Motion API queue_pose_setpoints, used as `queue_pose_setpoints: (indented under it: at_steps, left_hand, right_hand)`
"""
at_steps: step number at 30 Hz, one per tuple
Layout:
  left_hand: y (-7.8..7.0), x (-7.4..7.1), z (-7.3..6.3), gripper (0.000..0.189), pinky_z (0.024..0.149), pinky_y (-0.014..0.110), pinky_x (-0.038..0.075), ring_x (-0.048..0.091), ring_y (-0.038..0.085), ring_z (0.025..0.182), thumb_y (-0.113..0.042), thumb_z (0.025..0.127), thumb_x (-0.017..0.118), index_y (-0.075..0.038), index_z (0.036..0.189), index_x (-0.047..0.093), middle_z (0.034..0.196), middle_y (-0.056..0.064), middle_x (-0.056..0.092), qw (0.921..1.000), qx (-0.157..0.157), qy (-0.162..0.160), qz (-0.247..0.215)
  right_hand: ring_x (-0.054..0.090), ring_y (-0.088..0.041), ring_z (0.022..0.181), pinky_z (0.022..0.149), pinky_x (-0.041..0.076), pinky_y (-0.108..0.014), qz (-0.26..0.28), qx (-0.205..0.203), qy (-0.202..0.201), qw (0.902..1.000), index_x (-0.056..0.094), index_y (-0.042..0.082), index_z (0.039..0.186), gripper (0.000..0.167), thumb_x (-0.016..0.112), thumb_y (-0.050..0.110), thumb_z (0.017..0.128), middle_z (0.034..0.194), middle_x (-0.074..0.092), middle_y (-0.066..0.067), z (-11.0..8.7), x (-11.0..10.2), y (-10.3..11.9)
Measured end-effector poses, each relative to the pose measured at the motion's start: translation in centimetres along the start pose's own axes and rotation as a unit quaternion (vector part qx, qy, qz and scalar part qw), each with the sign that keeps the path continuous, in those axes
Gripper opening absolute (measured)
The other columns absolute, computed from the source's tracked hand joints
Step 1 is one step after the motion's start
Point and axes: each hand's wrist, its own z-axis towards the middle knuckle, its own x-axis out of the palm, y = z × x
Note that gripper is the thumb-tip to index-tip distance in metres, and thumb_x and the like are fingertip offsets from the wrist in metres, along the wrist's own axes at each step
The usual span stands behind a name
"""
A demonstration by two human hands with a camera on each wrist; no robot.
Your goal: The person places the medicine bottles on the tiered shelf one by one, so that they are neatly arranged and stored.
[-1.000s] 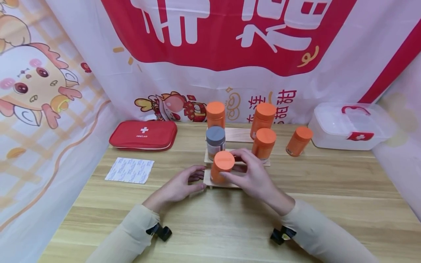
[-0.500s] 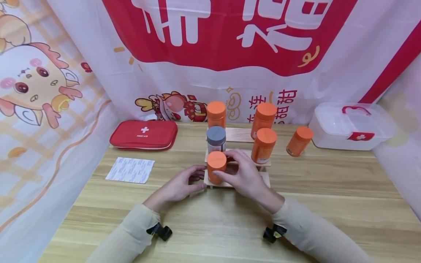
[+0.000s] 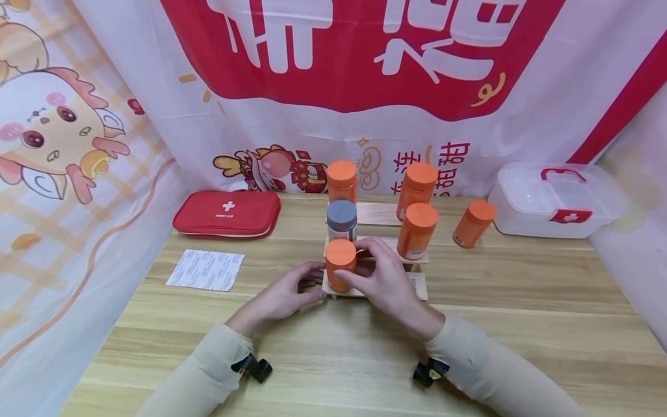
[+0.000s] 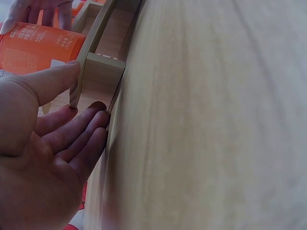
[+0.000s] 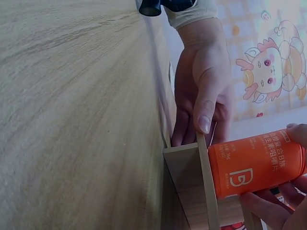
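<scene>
My right hand (image 3: 388, 281) holds an orange vitamin bottle (image 3: 340, 266) between thumb and fingers. The bottle stands upright at the left end of the lowest step of a stepped wooden rack (image 3: 419, 285). At the rack's left end is my left hand (image 3: 285, 292); in the left wrist view its thumb and index finger pinch the lowest board (image 4: 82, 79). A grey-capped bottle (image 3: 341, 223) stands directly behind the held one. Other orange bottles stand on the upper steps: one at back left (image 3: 341, 179), one at back right (image 3: 417, 188), and one at middle right (image 3: 417, 231).
Right of the rack, another orange bottle (image 3: 473, 224) stands on the table, beside a clear first-aid box (image 3: 552, 202). A red first-aid pouch (image 3: 226, 214) lies at back left, with a white printed packet (image 3: 205, 270) before it. A printed curtain (image 3: 333, 87) hangs behind.
My right hand has moved the orange bottle leftward along the lowest step, to its left end in front of the grey-capped bottle. The left hand has stayed at the rack's end.
</scene>
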Motion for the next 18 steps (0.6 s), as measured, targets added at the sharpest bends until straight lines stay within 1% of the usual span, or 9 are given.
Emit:
queue_pose_setpoints:
  at_steps: [8,14,18]
  left_hand:
    - [0.15,0.00,0.04,0.064,0.124,0.052,0.048,0.061,0.029,0.141,-0.028,0.104,0.075,-0.013,0.160,0.049,0.150,0.007,0.065,1.0000,0.003,0.001,-0.001]
    - [0.37,0.00,0.06,0.064,0.124,0.054,0.047,0.061,0.029,0.142,-0.030,0.104,0.074,-0.015,0.160,0.049,0.152,0.006,0.064,1.0000,-0.003,-0.001,0.002]
    - [0.28,0.04,0.11,0.063,0.124,0.054,0.047,0.061,0.029,0.141,-0.029,0.104,0.074,-0.014,0.160,0.049,0.152,0.007,0.064,1.0000,-0.004,-0.001,-0.002]
  right_hand:
    - [0.071,-0.023,0.112,0.094,0.067,-0.031,0.010,0.017,-0.001,0.9998,0.065,0.008,0.133,0.052,0.091,0.016,0.089,0.128,0.067,-0.010,-0.05,0.08,0.12]
    - [0.071,-0.023,0.111,0.094,0.067,-0.032,0.009,0.028,0.003,0.9996,0.064,0.009,0.136,0.055,0.091,0.018,0.089,0.129,0.067,-0.009,-0.08,0.07,0.06]
    - [0.071,-0.023,0.112,0.095,0.067,-0.034,0.006,0.027,0.009,0.9996,0.064,0.009,0.137,0.056,0.091,0.017,0.089,0.129,0.066,-0.009,-0.12,0.01,-0.04]
